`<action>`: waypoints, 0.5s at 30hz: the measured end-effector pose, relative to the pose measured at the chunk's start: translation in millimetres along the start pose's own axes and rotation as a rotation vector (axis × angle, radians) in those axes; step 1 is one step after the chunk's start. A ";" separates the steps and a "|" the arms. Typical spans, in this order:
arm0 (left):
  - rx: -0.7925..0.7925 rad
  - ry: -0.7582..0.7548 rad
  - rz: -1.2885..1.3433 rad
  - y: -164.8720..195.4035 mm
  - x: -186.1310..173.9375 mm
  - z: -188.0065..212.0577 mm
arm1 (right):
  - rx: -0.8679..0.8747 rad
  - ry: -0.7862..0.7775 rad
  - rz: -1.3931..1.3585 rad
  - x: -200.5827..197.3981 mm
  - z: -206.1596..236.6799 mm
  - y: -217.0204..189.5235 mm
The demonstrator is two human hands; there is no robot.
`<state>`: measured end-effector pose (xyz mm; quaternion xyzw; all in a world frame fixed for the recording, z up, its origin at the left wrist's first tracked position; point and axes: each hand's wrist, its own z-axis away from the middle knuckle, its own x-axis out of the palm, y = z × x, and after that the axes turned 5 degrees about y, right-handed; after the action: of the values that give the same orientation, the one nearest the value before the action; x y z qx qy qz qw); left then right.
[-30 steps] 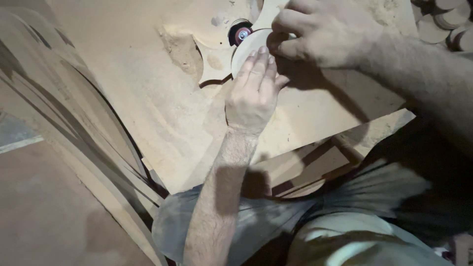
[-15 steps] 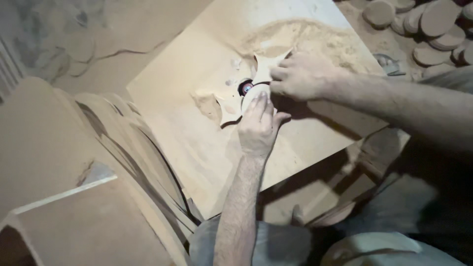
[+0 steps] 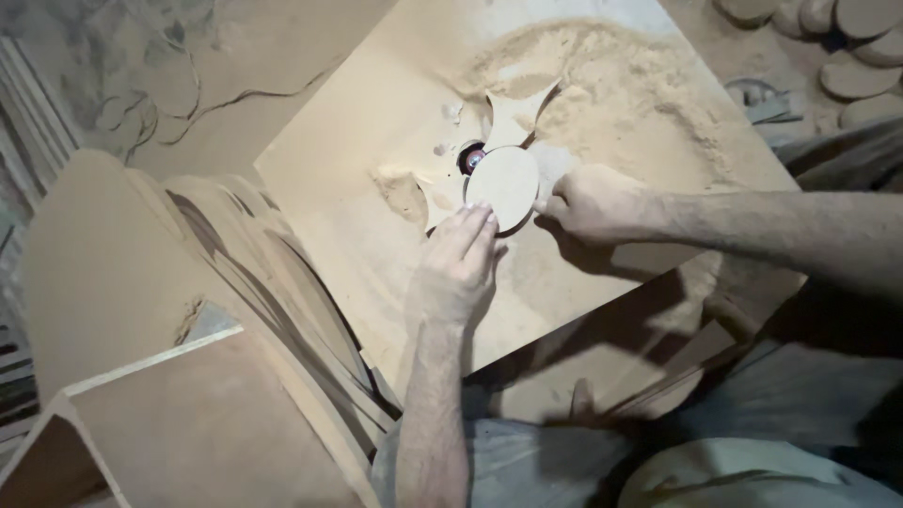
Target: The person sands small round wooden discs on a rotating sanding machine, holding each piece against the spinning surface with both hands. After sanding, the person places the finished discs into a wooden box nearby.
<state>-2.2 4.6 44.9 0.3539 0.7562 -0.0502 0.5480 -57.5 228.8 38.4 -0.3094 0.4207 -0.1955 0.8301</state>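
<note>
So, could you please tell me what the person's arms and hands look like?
Both arms are bare and hairy, with no sleeves showing. The left hand and right hand wear no gloves, rings or watch, and both look dusted with fine sawdust.

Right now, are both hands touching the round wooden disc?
Yes, the left hand presses its fingertips on the disc from below, and the right hand grips its right edge.

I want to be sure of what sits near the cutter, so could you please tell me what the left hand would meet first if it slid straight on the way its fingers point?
The left hand points up the board; its fingers already touch the round wooden disc. Just beyond the disc's far edge sits the small red cutter, though depth is hard to judge.
</note>
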 end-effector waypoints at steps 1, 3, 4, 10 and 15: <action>0.020 0.000 0.001 -2.3 1.2 0.1 | 0.024 0.003 -0.019 4.1 -3.0 -1.9; 0.072 0.007 0.010 -9.1 7.7 -2.7 | 0.017 0.032 -0.057 8.2 -9.7 -4.7; 0.083 0.007 0.000 -11.8 9.7 -2.4 | -0.014 0.048 -0.077 9.7 -12.5 -5.8; 0.112 -0.017 0.000 -26.5 14.6 0.9 | 0.029 0.014 0.021 7.9 -23.0 -13.0; 0.110 0.005 0.020 -23.7 23.7 4.5 | 0.014 -0.028 0.101 -3.6 -34.0 -15.4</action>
<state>-16.1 -3.7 15.2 0.3911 0.7502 -0.0853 0.5262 -88.4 207.8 35.5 -0.2847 0.4225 -0.1521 0.8470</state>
